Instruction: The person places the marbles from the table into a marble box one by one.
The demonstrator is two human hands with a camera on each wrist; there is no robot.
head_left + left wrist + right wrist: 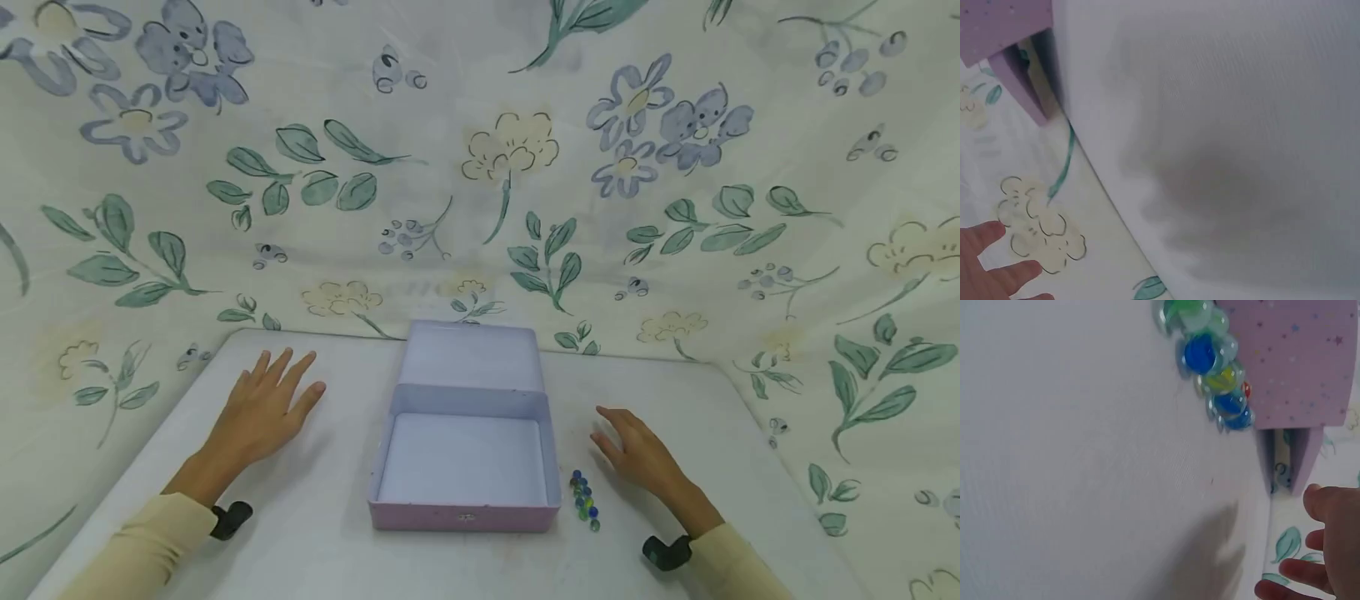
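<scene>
Behind everything hangs a pale cloth backdrop printed with flowers and leaves (525, 150), and below it lies the white counter (315, 533) with an open lilac rectangular tin box (465, 458) in the middle. Left hand (262, 412) rests flat, fingers (288, 375) spread, well left of the box. Right hand (637, 454) hovers with relaxed, slightly parted fingers (611, 429) near the small cluster of coloured glass marbles (583, 498) just beside the box's right wall.

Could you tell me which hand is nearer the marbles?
The right hand: it hovers just beside the marbles, while the left hand lies across the open box.
</scene>
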